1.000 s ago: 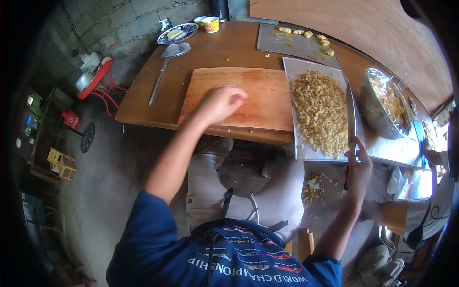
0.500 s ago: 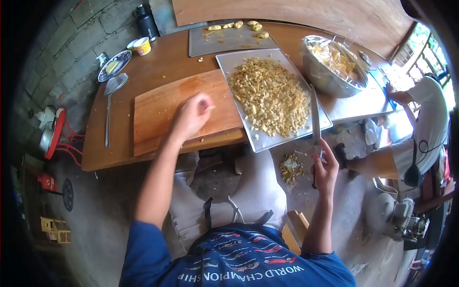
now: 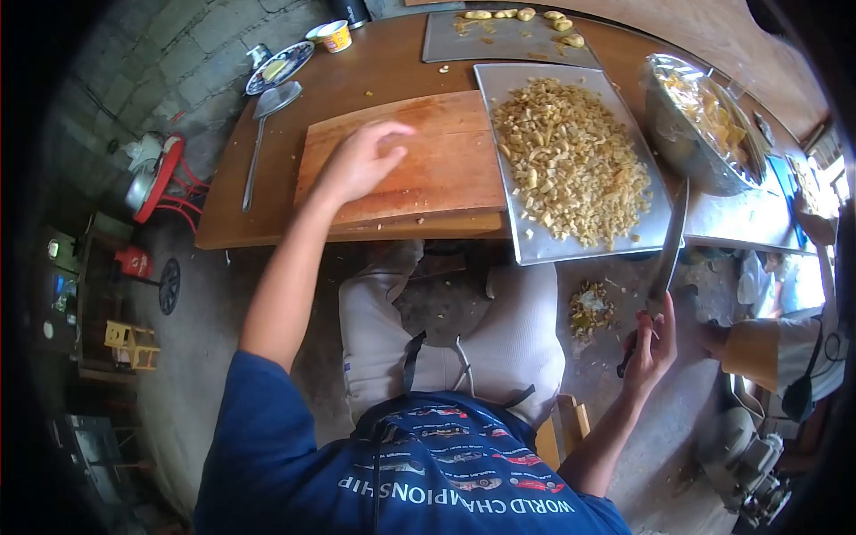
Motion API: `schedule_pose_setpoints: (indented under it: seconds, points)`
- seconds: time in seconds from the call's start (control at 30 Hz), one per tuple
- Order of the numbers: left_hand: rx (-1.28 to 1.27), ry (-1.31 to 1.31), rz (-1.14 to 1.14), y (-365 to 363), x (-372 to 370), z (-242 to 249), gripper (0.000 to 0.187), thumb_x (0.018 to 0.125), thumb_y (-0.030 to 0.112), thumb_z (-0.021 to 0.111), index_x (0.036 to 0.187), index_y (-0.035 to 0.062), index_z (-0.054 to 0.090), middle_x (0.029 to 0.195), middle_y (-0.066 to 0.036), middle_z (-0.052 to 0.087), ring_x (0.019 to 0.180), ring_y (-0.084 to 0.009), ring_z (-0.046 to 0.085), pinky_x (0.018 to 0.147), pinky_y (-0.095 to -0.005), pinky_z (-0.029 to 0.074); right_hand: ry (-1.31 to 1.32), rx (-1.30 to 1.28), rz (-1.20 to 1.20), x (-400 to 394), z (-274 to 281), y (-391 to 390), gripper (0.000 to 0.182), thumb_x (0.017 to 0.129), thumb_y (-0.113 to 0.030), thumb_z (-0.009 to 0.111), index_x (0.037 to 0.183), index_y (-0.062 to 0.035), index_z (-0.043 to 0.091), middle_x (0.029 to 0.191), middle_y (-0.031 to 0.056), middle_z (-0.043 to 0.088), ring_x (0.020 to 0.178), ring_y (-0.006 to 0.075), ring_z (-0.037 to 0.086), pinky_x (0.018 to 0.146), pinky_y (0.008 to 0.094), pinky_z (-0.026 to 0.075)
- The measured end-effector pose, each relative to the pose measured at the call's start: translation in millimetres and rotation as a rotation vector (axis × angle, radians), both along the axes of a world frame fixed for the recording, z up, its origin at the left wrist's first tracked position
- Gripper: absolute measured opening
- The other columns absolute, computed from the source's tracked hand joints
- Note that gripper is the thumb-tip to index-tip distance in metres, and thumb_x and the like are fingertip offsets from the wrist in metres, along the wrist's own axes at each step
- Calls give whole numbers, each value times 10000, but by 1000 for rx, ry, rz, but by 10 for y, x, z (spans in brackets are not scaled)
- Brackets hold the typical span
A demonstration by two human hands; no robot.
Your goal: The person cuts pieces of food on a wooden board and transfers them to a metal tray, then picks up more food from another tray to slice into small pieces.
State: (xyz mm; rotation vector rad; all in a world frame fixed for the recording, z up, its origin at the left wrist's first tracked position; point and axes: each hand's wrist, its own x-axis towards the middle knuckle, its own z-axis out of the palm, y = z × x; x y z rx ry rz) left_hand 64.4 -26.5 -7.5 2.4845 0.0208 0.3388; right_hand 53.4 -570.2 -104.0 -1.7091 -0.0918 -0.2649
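My left hand (image 3: 364, 162) is over the wooden cutting board (image 3: 446, 169), fingers apart and nothing in them. A few small crumbs lie on the board. In my right hand (image 3: 654, 352) is a long knife (image 3: 675, 234), its blade pointing up and away beside the near right corner of a metal tray (image 3: 544, 247). A wide heap of chopped pale-yellow pieces (image 3: 571, 160), perhaps banana, covers that tray. Part of the knife's handle is hidden by my fingers.
Behind stands a second tray (image 3: 437, 45) with several whole yellow pieces (image 3: 526, 14). To the right is a metal bowl (image 3: 691, 143) covered in plastic. A strainer (image 3: 278, 98), a plate (image 3: 267, 78) and a yellow cup (image 3: 334, 36) sit at left. A co-worker's arm (image 3: 820, 241) shows at right.
The view has shifted, so the table sits higher and further right. My left hand has opened and moved toward the board's left side. The knife stays in my right hand, now lower beside the tray.
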Motion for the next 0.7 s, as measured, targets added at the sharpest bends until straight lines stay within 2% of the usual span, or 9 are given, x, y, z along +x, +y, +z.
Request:
schedule_pose_setpoints:
  seconds: [0.03,0.1,0.17,0.23,0.3,0.37,0.4,0.53,0.7]
  points:
    - [6,3,10,123,-164,-40,342,1031,167,735,1357,67,717,1418,-137,725,1326,-262,681,1130,-415,533,3,6,10,4,8,27,537,1091,-69,674,1611,-51,543,958,22,713,608,23,532,515,199,397]
    - [200,-15,182,218,-530,-112,373,1038,203,738,1385,70,707,1514,-164,660,1433,-319,605,1217,-438,455,-21,8,-1,2,20,75,540,1089,-69,678,1612,-56,544,963,23,710,613,27,542,519,196,403]
    - [175,19,248,211,-727,-233,415,1045,234,739,1428,82,687,1568,-182,614,1482,-350,556,1254,-439,411,-51,12,-11,-2,-7,119,534,1087,-67,678,1606,-60,554,953,23,708,620,31,553,516,195,405]
    - [147,-11,240,223,-753,-370,480,1049,270,743,1480,82,648,1611,-185,573,1511,-348,528,1251,-441,413,-40,34,-4,0,-84,115,526,1084,-64,677,1598,-60,565,963,20,698,627,31,562,512,200,419]
    - [72,-96,228,200,-677,-485,491,1032,279,757,1462,68,647,1574,-209,593,1470,-383,557,1226,-460,435,-14,35,-19,-30,-74,153,521,1081,-48,664,1593,-47,566,995,17,678,628,35,572,512,207,454]
    - [147,-129,251,147,-603,-545,506,1043,290,734,1483,66,621,1568,-208,596,1466,-391,551,1232,-473,417,-37,20,12,-42,-105,151,552,1082,-64,660,1618,-40,528,995,37,698,617,44,566,522,205,436]
    - [212,-144,258,120,-598,-554,516,1054,298,707,1500,61,602,1572,-203,594,1463,-396,545,1236,-486,401,-20,5,8,-49,-69,160,530,1067,-18,647,1590,-22,560,966,18,690,647,39,587,540,208,470]
    - [178,-157,281,73,-633,-540,508,1054,292,696,1494,57,603,1579,-202,588,1462,-397,542,1237,-496,397,-97,-97,42,-58,-43,165,526,1057,18,653,1575,6,566,998,42,725,678,41,606,561,221,469]
    - [190,-125,297,1,-640,-455,493,1057,248,693,1497,49,595,1590,-196,579,1478,-382,538,1242,-474,403,-78,-112,29,-94,24,187,519,1052,9,667,1563,13,576,995,52,734,690,45,617,567,227,477]
